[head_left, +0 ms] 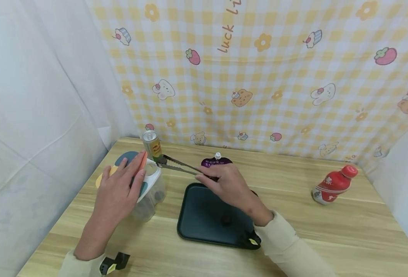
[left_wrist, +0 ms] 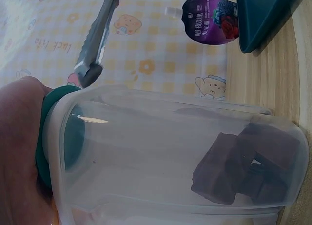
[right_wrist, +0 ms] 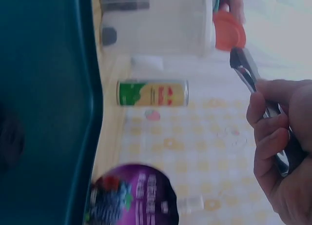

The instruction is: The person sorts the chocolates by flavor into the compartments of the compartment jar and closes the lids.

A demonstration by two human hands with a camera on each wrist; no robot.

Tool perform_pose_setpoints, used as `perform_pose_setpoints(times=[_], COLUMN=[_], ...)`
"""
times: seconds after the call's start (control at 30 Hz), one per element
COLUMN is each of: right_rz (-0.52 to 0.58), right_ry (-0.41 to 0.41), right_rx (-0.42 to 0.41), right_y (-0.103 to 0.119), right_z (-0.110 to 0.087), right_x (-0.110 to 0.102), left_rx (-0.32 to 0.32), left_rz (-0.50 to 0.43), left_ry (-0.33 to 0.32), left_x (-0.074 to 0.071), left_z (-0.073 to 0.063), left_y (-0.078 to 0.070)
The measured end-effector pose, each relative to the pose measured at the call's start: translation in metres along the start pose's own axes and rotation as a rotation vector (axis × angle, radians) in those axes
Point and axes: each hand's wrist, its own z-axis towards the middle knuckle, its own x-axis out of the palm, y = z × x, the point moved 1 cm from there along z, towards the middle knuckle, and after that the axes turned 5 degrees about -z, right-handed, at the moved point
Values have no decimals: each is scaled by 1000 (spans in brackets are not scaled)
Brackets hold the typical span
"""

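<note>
My left hand (head_left: 119, 190) lies over the coloured lids of a clear compartment container (left_wrist: 141, 152), fingers nearly straight. An orange lid flap (right_wrist: 229, 32) stands raised beside the index finger, leaving an opening in the white rim. Several dark chunks (left_wrist: 219, 169) lie at the container's bottom. My right hand (head_left: 226, 184) grips metal tongs (head_left: 181, 165), whose dark tips are close to the container's rim by the opening. Below that hand is a dark green tray (head_left: 200, 215) with one small dark piece (head_left: 226, 220) on it.
A drink can (head_left: 153, 145) stands behind the container. Behind the tray is a purple spouted pouch (head_left: 211, 162). A red bottle (head_left: 333, 185) stands on the right side of the wooden table (head_left: 287, 184). A patterned curtain (head_left: 259, 77) hangs along the back edge.
</note>
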Motion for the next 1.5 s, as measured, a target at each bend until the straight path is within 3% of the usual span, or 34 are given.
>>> perform_pose_setpoints(times=[0.57, 1.5], right_rz=[-15, -62], right_ry=[-16, 81], right_rx=[45, 111], right_y=[19, 18], right_z=[10, 10], right_x=[31, 32], left_rx=[-6, 2], left_rz=[2, -1], left_ry=[0, -9], left_x=[0, 0], left_z=[0, 0], left_y=[-1, 1])
